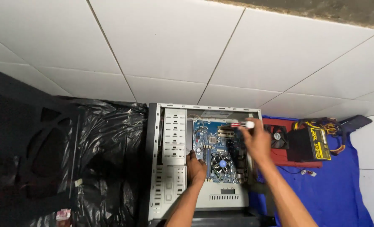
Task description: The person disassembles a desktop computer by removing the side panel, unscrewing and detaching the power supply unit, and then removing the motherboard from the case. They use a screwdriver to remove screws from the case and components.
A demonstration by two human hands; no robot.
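An open grey computer case [172,138] lies flat on the floor, with a blue motherboard [210,136] inside and a round cooler fan [222,164] on the board. My left hand [195,168] rests on the left edge of the motherboard, next to the fan. My right hand [257,141] hovers over the right side of the board and grips a screwdriver [242,124] with a red and white handle, pointing left.
A black power supply [309,144] with yellow cables sits on a red box [286,155] on a blue cloth [334,189] to the right. A black plastic sheet [103,143] and a dark case panel [31,155] lie left. White tiles fill the floor beyond.
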